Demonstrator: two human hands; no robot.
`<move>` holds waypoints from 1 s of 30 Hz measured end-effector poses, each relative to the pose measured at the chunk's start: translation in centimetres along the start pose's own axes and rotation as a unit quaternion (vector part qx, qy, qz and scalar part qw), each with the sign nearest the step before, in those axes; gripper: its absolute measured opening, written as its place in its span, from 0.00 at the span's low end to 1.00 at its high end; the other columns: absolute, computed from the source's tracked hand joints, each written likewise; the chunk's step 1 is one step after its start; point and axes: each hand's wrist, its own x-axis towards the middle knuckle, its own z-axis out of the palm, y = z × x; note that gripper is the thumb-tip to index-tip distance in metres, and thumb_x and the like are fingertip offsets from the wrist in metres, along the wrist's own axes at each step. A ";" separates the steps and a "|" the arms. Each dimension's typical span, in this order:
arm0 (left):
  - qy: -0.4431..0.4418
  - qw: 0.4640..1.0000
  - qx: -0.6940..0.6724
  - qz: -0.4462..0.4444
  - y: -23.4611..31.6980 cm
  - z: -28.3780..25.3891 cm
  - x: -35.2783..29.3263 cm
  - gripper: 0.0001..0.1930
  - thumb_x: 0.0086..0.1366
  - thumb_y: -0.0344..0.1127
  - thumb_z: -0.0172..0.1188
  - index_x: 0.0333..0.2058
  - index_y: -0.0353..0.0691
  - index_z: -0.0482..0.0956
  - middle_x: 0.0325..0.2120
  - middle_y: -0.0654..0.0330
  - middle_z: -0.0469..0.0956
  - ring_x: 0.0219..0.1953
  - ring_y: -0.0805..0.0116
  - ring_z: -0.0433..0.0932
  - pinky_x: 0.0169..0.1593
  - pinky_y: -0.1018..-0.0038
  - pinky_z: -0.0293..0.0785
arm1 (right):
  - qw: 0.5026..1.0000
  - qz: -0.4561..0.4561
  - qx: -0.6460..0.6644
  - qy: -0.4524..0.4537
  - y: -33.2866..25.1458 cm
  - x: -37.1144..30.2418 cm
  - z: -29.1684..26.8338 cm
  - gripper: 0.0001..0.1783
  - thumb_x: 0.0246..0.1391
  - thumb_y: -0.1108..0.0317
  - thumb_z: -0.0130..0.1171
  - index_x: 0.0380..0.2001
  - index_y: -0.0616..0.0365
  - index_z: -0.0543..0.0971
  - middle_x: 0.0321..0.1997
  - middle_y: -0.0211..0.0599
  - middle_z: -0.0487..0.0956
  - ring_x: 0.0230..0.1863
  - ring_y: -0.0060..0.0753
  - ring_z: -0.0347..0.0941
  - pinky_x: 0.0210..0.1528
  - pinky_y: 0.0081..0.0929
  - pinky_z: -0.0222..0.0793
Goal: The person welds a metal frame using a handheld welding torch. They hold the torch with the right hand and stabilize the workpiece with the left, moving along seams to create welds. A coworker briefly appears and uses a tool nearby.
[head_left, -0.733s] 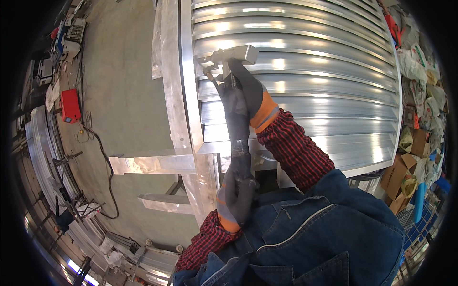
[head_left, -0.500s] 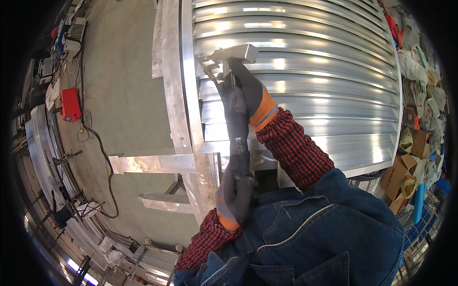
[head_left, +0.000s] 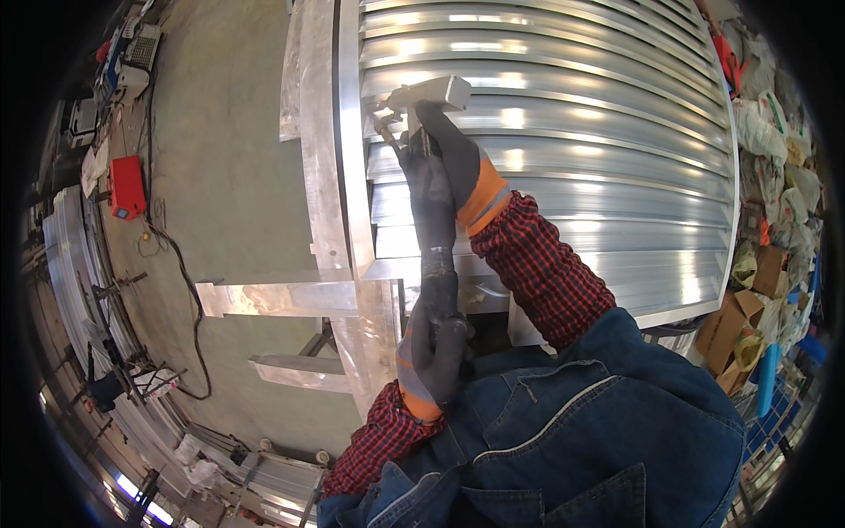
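A long power tool [head_left: 437, 207] with a thick black body and a silver, block-shaped head [head_left: 440, 92] lies lengthwise ahead of me. Its exact kind cannot be made out. My right hand [head_left: 453, 154], in a dark glove with an orange cuff, is closed round the tool just below the head. At the near end, close to my jacket, my left hand [head_left: 433, 356] wraps the tool in a matching glove. The head is over the left edge of a large slatted aluminium louvre panel [head_left: 563, 158], beside its frame bar [head_left: 354, 176]. Whether it touches the metal is unclear.
Bare metal beams [head_left: 277, 299] stick out left of the panel over the greenish floor [head_left: 229, 158]. A red box [head_left: 128, 187] and a black cable [head_left: 189, 290] lie farther left. Bagged clutter and an open cardboard box [head_left: 732, 330] line the right side.
The view has shifted slightly. The tool and both hands sit marginally farther left in the picture, with the grip of each hand unchanged.
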 end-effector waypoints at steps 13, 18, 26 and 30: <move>0.009 1.000 -0.019 0.001 0.5 -0.1 -0.2 0.16 0.79 0.40 0.49 0.52 0.33 0.75 0.33 0.58 0.83 0.26 0.72 0.80 0.31 0.73 0.74 | 0.984 0.052 -0.151 -0.084 -1.4 0.4 0.4 0.20 0.73 0.73 0.56 0.65 0.58 0.69 0.43 0.30 0.77 0.42 0.19 0.74 0.43 0.20 0.78; 0.021 1.000 -0.023 -0.002 0.7 -0.1 -0.3 0.15 0.79 0.40 0.49 0.50 0.34 0.77 0.29 0.58 0.82 0.23 0.72 0.80 0.30 0.72 0.73 | 0.985 0.059 -0.150 -0.062 -2.1 -0.2 1.5 0.22 0.68 0.71 0.60 0.62 0.58 0.70 0.39 0.30 0.77 0.39 0.19 0.74 0.41 0.21 0.77; 0.018 1.000 -0.022 -0.013 -0.1 -0.4 -0.5 0.15 0.79 0.40 0.48 0.49 0.34 0.77 0.24 0.59 0.80 0.20 0.72 0.79 0.28 0.73 0.73 | 0.991 0.010 -0.128 -0.024 -1.8 -0.3 2.4 0.31 0.69 0.39 0.61 0.44 0.62 0.79 0.30 0.36 0.80 0.28 0.27 0.78 0.31 0.27 0.77; 0.010 0.999 -0.037 -0.004 -0.6 -0.5 -0.4 0.15 0.79 0.39 0.49 0.49 0.34 0.77 0.25 0.59 0.80 0.21 0.73 0.79 0.28 0.73 0.73 | 0.996 -0.007 -0.086 -0.013 -1.3 -0.4 2.4 0.30 0.70 0.39 0.60 0.43 0.61 0.79 0.29 0.36 0.80 0.27 0.26 0.77 0.31 0.26 0.76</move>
